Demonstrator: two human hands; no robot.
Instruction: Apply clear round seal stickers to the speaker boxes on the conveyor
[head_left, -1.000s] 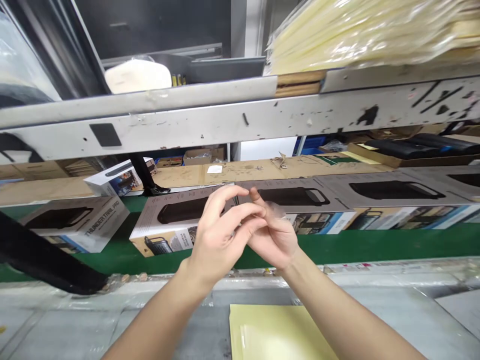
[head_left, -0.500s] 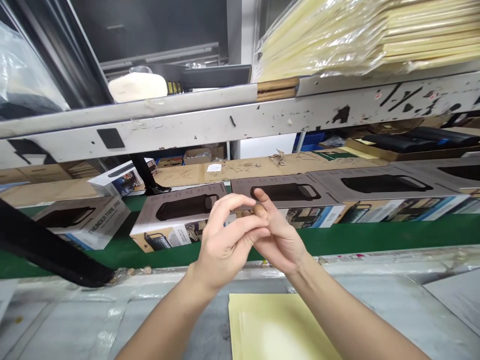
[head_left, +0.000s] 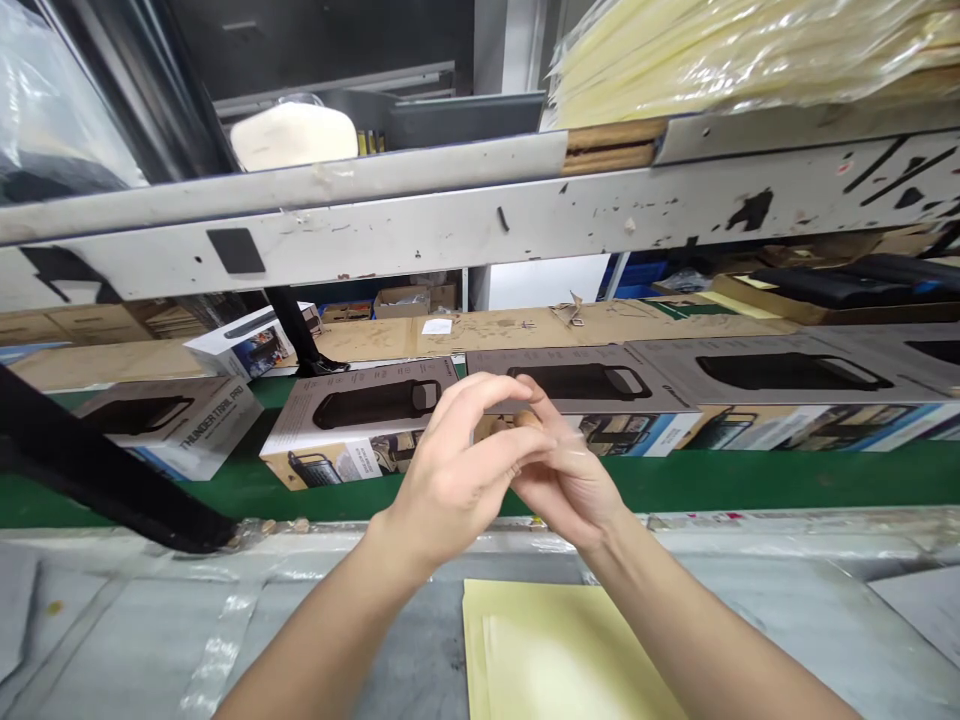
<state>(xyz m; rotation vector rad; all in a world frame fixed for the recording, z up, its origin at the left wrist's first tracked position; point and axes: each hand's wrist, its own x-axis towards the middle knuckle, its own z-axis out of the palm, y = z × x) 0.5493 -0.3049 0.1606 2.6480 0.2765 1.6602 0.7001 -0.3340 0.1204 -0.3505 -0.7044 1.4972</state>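
Note:
My left hand (head_left: 450, 480) and my right hand (head_left: 570, 480) meet in the middle of the view, raised in front of the row of boxes. The left fingers are curled, their tips against the fingers of my right hand. My right hand is partly closed, its fingers bent towards the left ones. Something small and brownish shows between the fingertips, too blurred and covered to name. A faint clear glint lies by the right fingers. Below the hands, a stack of yellow paper sheets (head_left: 562, 650) rests on the grey work surface (head_left: 360, 670).
Printed product boxes (head_left: 360, 410) stand in a row on a green conveyor belt (head_left: 735, 480) beyond the hands. A scuffed white shelf beam (head_left: 420, 225) crosses above, bearing plastic-wrapped yellow sheets (head_left: 712, 70). A black post (head_left: 112, 470) slants at the left.
The left fingers have arched up and shifted slightly right, still against the right hand. The view has shifted a little; the boxes and the yellow sheets look unchanged.

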